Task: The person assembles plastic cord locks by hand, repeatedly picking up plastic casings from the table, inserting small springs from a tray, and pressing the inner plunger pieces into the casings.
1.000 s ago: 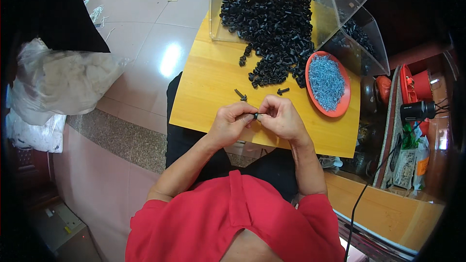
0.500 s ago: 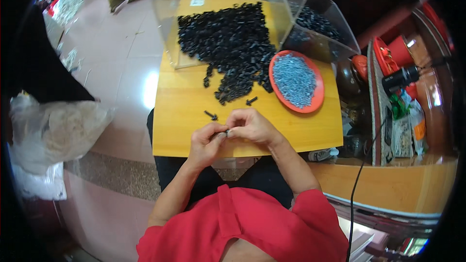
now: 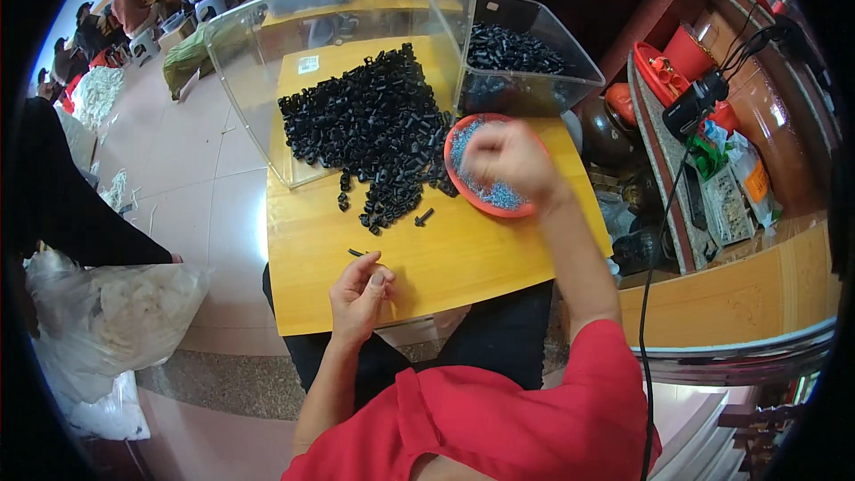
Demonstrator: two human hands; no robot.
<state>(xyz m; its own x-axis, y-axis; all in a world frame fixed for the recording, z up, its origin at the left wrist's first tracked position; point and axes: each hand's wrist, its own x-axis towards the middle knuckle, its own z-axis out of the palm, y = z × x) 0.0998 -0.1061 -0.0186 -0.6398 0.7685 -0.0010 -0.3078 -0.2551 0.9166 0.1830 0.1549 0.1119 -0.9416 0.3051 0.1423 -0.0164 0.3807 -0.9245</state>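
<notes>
My left hand [image 3: 361, 292] rests at the front edge of the wooden table [image 3: 463, 263], fingers curled together with nothing visible in them. A small black piece [image 3: 356, 252] lies just beyond it. My right hand [image 3: 503, 160] is raised and blurred over the red dish [image 3: 452, 180] of small blue-grey parts; I cannot see whether it holds anything. A large pile of black plastic parts [image 3: 374, 129] spreads across the table's middle, spilling from an open clear container [image 3: 258, 62]. One loose black part [image 3: 424, 216] lies beside the pile's near edge.
A clear bin [image 3: 521, 58] with more black parts stands behind the dish. To the right, a cluttered counter carries red trays [image 3: 663, 71], a black device [image 3: 695, 102] and a hanging cable. A white filled bag [image 3: 107, 321] sits on the floor at left. People sit far back left.
My hands, joined over a small black piece at the table's front, have parted. My right hand has swung up and forward over the red dish; my left stays near the edge.
</notes>
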